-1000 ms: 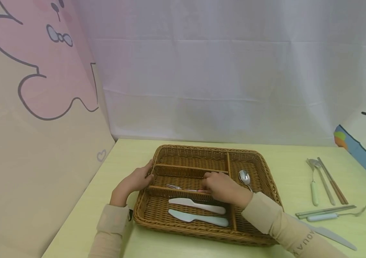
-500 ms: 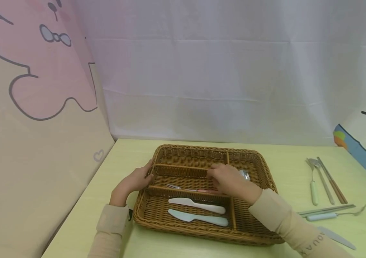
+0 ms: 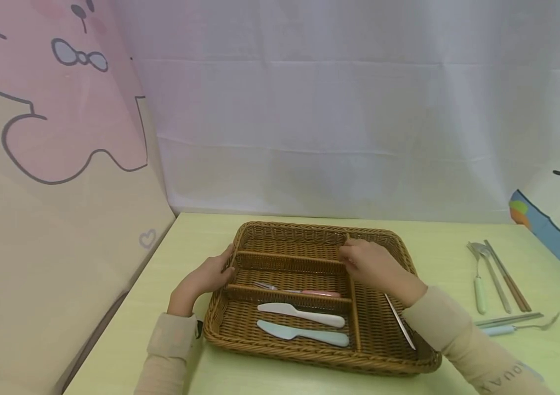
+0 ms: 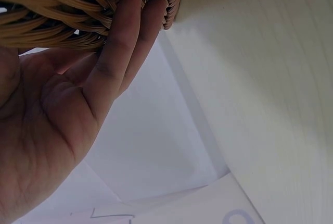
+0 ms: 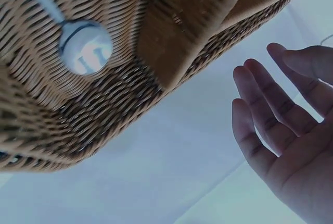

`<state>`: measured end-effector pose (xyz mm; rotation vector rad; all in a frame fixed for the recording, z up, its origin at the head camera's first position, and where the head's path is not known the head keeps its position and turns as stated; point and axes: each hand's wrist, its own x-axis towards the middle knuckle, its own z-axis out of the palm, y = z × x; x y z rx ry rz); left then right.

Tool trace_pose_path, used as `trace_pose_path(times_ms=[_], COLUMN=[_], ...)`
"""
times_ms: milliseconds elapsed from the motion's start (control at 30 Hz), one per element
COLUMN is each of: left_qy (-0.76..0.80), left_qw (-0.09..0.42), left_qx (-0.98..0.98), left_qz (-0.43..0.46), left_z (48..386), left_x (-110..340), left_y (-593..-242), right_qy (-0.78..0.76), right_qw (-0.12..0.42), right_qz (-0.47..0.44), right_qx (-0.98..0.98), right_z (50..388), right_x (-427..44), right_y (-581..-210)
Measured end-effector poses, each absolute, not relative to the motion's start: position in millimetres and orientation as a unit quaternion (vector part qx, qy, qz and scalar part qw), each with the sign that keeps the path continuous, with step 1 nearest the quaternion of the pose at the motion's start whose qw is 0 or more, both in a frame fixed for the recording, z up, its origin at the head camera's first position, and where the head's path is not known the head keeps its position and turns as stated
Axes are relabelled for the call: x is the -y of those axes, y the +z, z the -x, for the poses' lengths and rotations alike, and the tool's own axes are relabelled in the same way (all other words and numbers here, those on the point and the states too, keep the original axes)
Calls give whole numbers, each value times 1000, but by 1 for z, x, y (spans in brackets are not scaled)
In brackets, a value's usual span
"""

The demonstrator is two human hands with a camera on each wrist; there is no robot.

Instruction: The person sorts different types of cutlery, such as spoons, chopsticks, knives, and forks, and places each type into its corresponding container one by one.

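A brown wicker basket [image 3: 309, 357] with wooden dividers stands on the table. My left hand [image 3: 210, 276] holds its left rim, thumb over the edge and fingers against the outer wall [image 4: 78, 5]. Above the right end of the dividers is my right hand [image 3: 373, 266]; in the right wrist view its fingers are loosely bent and hold nothing. A pink-handled fork [image 3: 321, 293] lies in the middle compartment. The front one contains a white knife [image 3: 319, 317] and a pale blue knife [image 3: 316, 336]. In the right compartment lies a metal spoon [image 5: 86, 47], partly hidden by my right arm in the head view.
Right of the basket lie a green-handled fork [image 3: 480, 295], a spoon [image 3: 498, 280], brown chopsticks [image 3: 510, 280], metal chopsticks [image 3: 512, 319] and a blue-handled fork [image 3: 501, 330]. My right sleeve mostly covers another utensil there. Fabric walls border the table's back and sides.
My right hand has let go of the pink-handled fork in the middle compartment and moved up and to the right. My left hand stays on the basket rim.
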<state>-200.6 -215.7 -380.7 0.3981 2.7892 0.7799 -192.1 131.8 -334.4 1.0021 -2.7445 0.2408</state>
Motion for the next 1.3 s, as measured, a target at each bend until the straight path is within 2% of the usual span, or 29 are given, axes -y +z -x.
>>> trace_pose_path(times_ms=[667, 1300], left_qy=[261, 260], left_qw=[109, 105], left_qx=[-950, -950], left_qz=[-136, -140], left_z=[201, 201], left_x=[216, 216], left_y=[-381, -383], right_qy=[147, 149], right_qw=[74, 90], right_qz=[-247, -161], right_qx=[955, 971], right_z=[203, 211], right_x=[-198, -275], right_y=[-334, -360])
